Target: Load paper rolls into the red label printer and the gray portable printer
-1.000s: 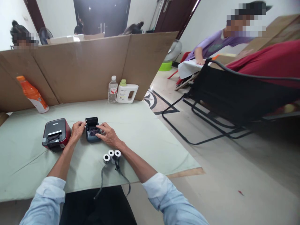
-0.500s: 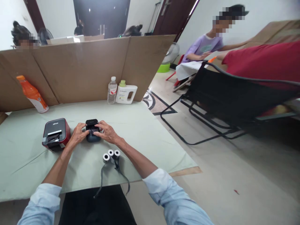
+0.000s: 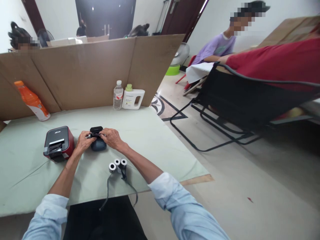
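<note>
A small dark blue-black device (image 3: pixel 98 144), which looks like a mini label printer, sits on the table with its black lid (image 3: pixel 96 129) raised. My left hand (image 3: pixel 84 141) is at its left side, fingers closed. My right hand (image 3: pixel 111 136) reaches in from the right, its thumb and fingers pinched. Between the fingertips of both hands runs a thin dark strip (image 3: pixel 96 134), at the opening under the lid; its kind is too small to tell. Nearer to me stand three small white-ended rolls (image 3: pixel 117 164) with grey strips trailing from them.
A red and black printer (image 3: pixel 59 141) stands left of my left hand. Along the cardboard wall (image 3: pixel 87 76) are an orange bottle (image 3: pixel 32 100), a clear water bottle (image 3: pixel 118 95) and a white jug (image 3: pixel 133 99). A black folding chair (image 3: pixel 240 100) and a seated person are at right.
Both hands have shifted slightly at the device's opening, and the dark piece between them now appears thinner and higher. The whole view has moved a little.
</note>
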Demonstrator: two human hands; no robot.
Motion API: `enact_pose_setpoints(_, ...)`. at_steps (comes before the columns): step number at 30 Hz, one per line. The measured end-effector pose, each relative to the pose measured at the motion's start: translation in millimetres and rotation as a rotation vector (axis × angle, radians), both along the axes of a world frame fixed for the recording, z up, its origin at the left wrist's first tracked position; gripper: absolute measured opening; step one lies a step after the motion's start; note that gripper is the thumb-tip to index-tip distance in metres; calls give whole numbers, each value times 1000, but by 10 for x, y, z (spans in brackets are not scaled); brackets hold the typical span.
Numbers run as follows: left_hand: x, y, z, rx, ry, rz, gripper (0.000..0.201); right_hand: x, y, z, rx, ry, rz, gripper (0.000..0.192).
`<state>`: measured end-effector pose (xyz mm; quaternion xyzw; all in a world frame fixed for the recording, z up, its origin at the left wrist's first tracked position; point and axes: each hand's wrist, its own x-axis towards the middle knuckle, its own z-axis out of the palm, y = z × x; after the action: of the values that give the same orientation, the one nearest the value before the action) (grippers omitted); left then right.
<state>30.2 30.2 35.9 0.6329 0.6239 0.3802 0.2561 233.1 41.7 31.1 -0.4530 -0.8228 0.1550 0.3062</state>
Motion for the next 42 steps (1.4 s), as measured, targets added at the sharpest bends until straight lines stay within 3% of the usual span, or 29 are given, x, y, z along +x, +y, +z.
enact_pose_setpoints(7, 91, -109, -7, 102, -75, 131, 25, 14, -97, 240, 63, 11, 8, 23)
enact_pose_setpoints(11, 166, -307, 150, 258, 16, 152, 34, 35, -155, 449, 87, 165, 70, 26)
enact_pose_setpoints(14, 236, -400, 357, 364, 75, 42, 30, 108, -210, 582, 103, 348, 98, 26)
enact_pose_setpoints(18, 398, -427, 577, 386, 46, -224, 22, 376, -388, 647, 87, 621, 98, 27)
enact_pose_setpoints(22, 700, -459, 633, 324, 133, -472, 18, 813, -751, 509, 8, 685, -47, 15)
enact_pose_setpoints(25, 983, -484, 594, 278, 262, -621, 20, 1138, -1093, 288, -51, 648, -174, 11)
enact_pose_setpoints(29, 1319, -481, 522, 162, 427, -825, 27, 1431, -1524, -13, -126, 500, -244, 11)
enact_pose_setpoints(32, 1475, -476, 492, 83, 522, -953, 33, 1525, -1751, -188, -113, 361, -239, 12)
enact_pose_setpoints(36, 1533, -508, 481, 17, 566, -1031, 39, 1526, -1910, -339, -45, 242, -182, 12)
enact_pose_setpoints(40, 1510, -551, 504, -6, 573, -1080, 38, 1474, -1994, -354, -51, 173, -80, 5)
enact_pose_setpoints(42, 1492, -562, 528, -19, 559, -1116, 37, 1454, -2016, -319, -97, 209, -38, 18)
